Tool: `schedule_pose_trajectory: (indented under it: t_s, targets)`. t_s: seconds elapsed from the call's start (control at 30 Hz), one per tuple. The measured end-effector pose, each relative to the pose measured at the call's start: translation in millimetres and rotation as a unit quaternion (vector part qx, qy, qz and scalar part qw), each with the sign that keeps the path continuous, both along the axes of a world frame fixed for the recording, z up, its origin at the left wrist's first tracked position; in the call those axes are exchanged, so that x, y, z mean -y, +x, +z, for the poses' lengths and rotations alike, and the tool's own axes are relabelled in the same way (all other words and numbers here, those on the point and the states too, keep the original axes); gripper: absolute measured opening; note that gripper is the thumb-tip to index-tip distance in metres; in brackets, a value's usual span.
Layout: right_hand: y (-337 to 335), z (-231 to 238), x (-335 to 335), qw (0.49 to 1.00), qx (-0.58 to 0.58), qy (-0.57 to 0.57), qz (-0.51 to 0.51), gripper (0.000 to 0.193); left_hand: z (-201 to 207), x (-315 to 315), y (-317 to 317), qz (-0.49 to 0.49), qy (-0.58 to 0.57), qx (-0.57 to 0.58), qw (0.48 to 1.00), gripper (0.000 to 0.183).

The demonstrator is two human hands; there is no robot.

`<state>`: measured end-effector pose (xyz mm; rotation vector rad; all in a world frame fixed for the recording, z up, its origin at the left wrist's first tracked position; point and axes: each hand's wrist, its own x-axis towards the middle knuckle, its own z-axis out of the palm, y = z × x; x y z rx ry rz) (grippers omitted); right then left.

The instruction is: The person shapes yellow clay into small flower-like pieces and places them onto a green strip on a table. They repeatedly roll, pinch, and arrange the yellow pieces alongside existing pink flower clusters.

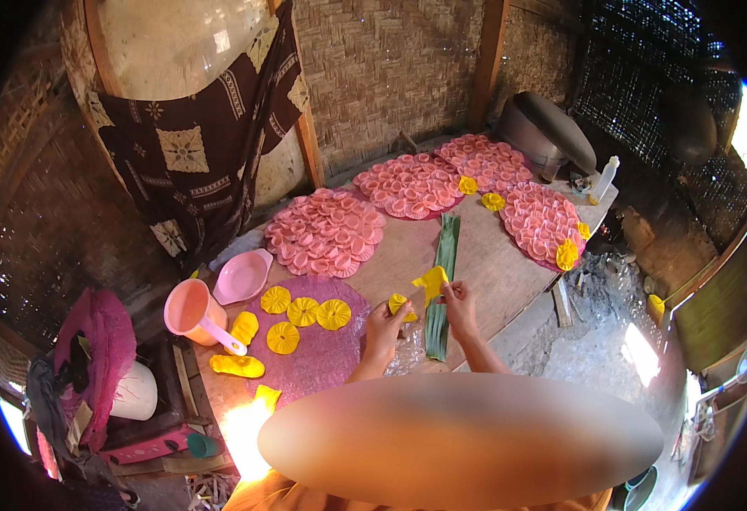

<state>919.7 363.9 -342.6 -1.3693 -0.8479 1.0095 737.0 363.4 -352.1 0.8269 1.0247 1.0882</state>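
Your L hand pinches a small yellow piece b/w thumb & fingers. Your R hand, close by, pinches a thin yellow strip up in the air. Can't tell if the 2 yellow bits join. A long green leaf lies by your hands on the tabletop. To your L, a purple sheet has 4 yellow rounds on it, w/ 2 yellow lumps at its L edge. Next to those: a pink jug & pink bowl. Farther off, 4 big pink heaps, then a whitish bottle, far R.
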Motion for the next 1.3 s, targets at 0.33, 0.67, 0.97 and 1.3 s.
schedule_pose_trajectory:
  t_s: [0.33, 0.67, 0.97, 1.3]
  targets:
    - [-34, 13, 11, 0.896, -0.387, -0.074, 0.204, 0.028, -11, -6, -10, 0.121, 0.065, 0.189, 0.972, 0.075]
    - [-68, 61, 24, 0.935, -0.339, -0.005, 0.101, 0.020, 33, 10, -6, 0.130, 0.237, -0.060, 0.961, 0.029]
    - [-57, 107, 48, 0.873, 0.402, 0.265, 0.081, 0.051, 73, 20, -15, 0.022, 0.251, -0.158, 0.955, 0.023]
    - [-43, 150, 58, 0.756, 0.511, 0.379, 0.153, 0.060, 127, 46, -33, 0.067, 0.502, -0.334, 0.795, 0.024]
